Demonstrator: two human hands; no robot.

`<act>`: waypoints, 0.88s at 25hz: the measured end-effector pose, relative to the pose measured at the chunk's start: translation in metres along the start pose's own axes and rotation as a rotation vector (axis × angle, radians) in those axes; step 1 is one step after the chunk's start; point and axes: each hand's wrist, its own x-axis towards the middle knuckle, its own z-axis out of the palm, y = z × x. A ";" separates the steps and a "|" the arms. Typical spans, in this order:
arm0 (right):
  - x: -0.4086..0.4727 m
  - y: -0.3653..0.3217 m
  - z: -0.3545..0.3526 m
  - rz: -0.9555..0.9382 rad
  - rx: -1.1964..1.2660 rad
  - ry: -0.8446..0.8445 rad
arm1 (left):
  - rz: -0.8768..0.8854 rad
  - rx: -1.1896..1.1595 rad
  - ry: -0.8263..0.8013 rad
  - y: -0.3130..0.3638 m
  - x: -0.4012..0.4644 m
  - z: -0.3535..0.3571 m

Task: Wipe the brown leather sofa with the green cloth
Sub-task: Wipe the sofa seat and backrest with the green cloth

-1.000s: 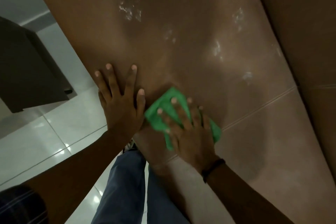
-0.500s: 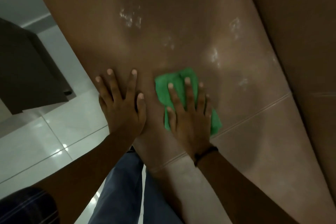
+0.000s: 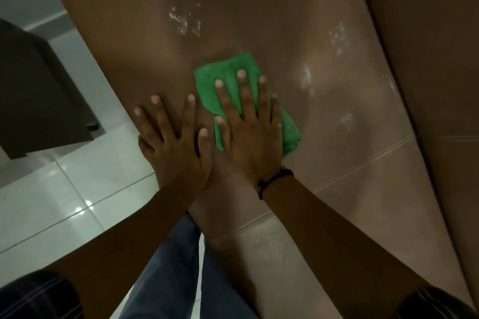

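1. Brown leather sofa (image 3: 259,21): seat cushion fills most of the view; glossy surface with scattered pale wet or foamy patches toward its far end; a stitched seam crosses the near part.
2. Green cloth (image 3: 228,77): folded, lying flat on the seat cushion near its front edge, on the far side of the seam; far end and right corner show past the hand on it.
3. Right hand (image 3: 250,142): palm down on the green cloth, fingers spread and straight, pressing it to the leather; not curled around it. Dark band on the wrist.
4. Left hand (image 3: 176,155): flat and spread on bare leather at the cushion's front edge, just beside the right hand; holds nothing.
5. White tiled floor (image 3: 51,202): left of the sofa, with a dark cabinet (image 3: 39,98) standing on it.
6. Blue trouser legs (image 3: 168,280): below, between the forearms.
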 end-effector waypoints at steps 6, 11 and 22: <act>-0.056 0.036 -0.022 0.033 -0.031 -0.073 | -0.021 -0.041 -0.052 0.007 0.000 -0.013; -0.008 0.001 0.003 0.030 0.015 0.021 | 0.008 0.013 -0.002 -0.002 0.001 0.002; -0.020 0.014 0.001 0.104 0.029 0.025 | 0.040 0.022 0.008 0.002 0.001 0.005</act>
